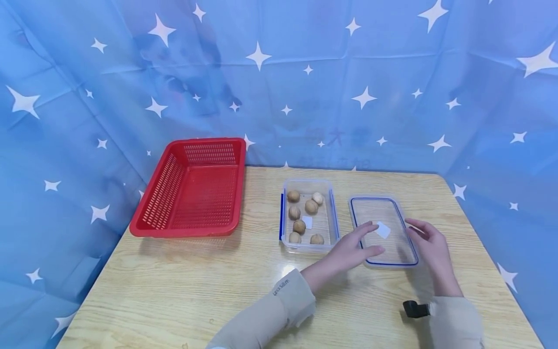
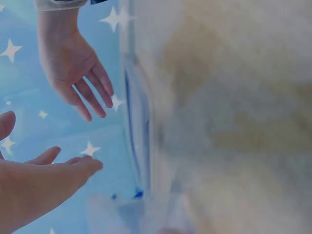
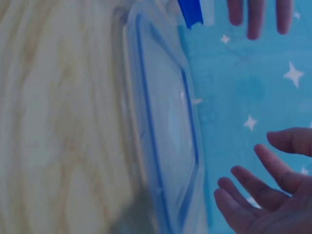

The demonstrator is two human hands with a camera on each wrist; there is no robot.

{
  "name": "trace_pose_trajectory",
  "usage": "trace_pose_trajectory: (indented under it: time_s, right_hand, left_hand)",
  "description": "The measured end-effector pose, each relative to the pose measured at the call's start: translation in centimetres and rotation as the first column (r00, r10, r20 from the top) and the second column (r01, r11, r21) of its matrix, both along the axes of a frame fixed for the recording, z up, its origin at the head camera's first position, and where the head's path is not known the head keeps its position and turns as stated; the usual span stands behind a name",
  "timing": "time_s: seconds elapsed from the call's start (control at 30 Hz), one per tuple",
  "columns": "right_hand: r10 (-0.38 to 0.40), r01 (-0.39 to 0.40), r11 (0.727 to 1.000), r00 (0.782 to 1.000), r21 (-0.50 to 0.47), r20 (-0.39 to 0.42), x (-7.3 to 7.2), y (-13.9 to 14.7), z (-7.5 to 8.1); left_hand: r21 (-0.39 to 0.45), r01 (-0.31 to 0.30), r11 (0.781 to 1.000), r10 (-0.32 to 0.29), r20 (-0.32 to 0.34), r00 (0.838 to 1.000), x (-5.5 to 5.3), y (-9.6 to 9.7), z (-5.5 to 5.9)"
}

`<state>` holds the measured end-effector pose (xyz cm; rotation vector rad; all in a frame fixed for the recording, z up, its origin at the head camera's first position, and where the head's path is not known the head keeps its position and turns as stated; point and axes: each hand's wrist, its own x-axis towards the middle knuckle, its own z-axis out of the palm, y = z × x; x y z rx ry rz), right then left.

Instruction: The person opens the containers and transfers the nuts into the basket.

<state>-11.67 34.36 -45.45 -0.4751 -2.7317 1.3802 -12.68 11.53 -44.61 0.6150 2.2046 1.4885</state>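
A clear lid (image 1: 392, 252) with a blue seal and a small white label lies flat on the table. Over its left part my left hand (image 1: 350, 249) is spread, thumb apart from the fingers. My right hand (image 1: 429, 242) is at the lid's right edge, fingers loosely bent. Both hands are empty; whether either touches the lid I cannot tell. In the right wrist view the lid (image 3: 168, 112) appears edge-on, with the right hand (image 3: 273, 195) beside it. Left of the lid stands a clear plastic box (image 1: 307, 248) holding several walnuts (image 1: 311, 207) and a white label.
A red perforated plastic basket (image 1: 185, 231) stands at the table's left. The wooden table (image 1: 174, 291) meets a blue star-patterned curtain (image 1: 283, 97) at the back and sides. A black device (image 1: 416, 309) sits at the right sleeve.
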Motion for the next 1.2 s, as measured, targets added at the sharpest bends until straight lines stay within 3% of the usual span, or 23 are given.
trace_pose_trajectory:
  time_s: [0.27,0.53,0.73,0.93,1.2]
  right_hand:
    - [0.150,-0.155,0.988,0.978,-0.026,-0.143,-1.3,-3.1,1.1]
    - [0.323,-0.345,0.933,0.927,-0.097,-0.190,-2.5,-6.7,1.3]
    - [0.412,-0.443,0.885,0.889,-0.147,-0.198,-3.0,-9.1,0.9]
    - [0.509,-0.534,0.836,0.840,-0.124,-0.187,-3.0,-10.8,0.0]
    - [0.569,-0.580,0.811,0.813,-0.076,-0.127,-2.5,-12.2,-1.2]
  left_hand:
    - [0.136,-0.004,0.991,0.002,0.010,1.000,-1.8,-2.4,2.3]
    - [0.142,-0.033,0.989,0.031,0.014,0.999,-4.1,-5.2,3.6]
    - [0.146,-0.071,0.987,0.070,0.012,0.997,-5.5,-7.6,3.3]
    - [0.129,-0.059,0.990,0.056,0.028,0.998,-6.4,-9.4,2.2]
    - [0.072,-0.009,0.997,0.005,0.051,0.999,-6.8,-10.7,0.6]
